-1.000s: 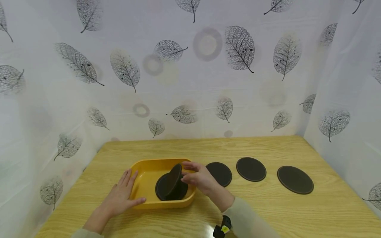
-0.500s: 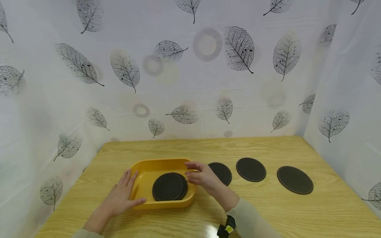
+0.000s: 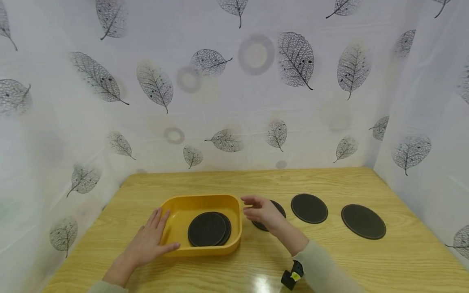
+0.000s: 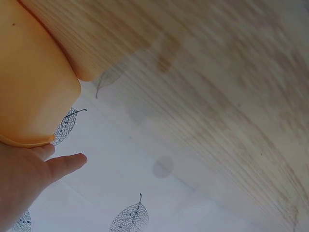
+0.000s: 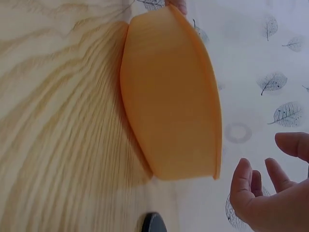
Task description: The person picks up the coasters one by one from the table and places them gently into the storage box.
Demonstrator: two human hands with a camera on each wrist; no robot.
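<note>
In the head view a yellow rectangular tub (image 3: pixel 199 251) with rounded corners stands on the table. Two black round coasters lie inside, the upper coaster (image 3: pixel 206 229) overlapping the lower coaster (image 3: pixel 226 228). My left hand (image 3: pixel 148 240) rests on the tub's left rim with its fingers straight and spread. Just off the right end of the tub hovers my right hand (image 3: pixel 265 213), fingers loosely bent and holding nothing; the right wrist view shows that hand (image 5: pixel 270 193) apart from the tub's outer wall (image 5: pixel 169 96). Beneath it, partly hidden, lies another black coaster (image 3: pixel 279 208).
Farther right, two more black coasters lie flat, one coaster (image 3: pixel 309 208) behind and another coaster (image 3: pixel 363 221) toward the table's right edge. A leaf-patterned white curtain (image 3: pixel 234 106) encloses the wooden table (image 3: pixel 205 276) at the back and sides.
The tilted coaster left my right hand and dropped flat onto the other one in the tub. That hand then moved right, out past the tub's rim. My left hand stayed put.
</note>
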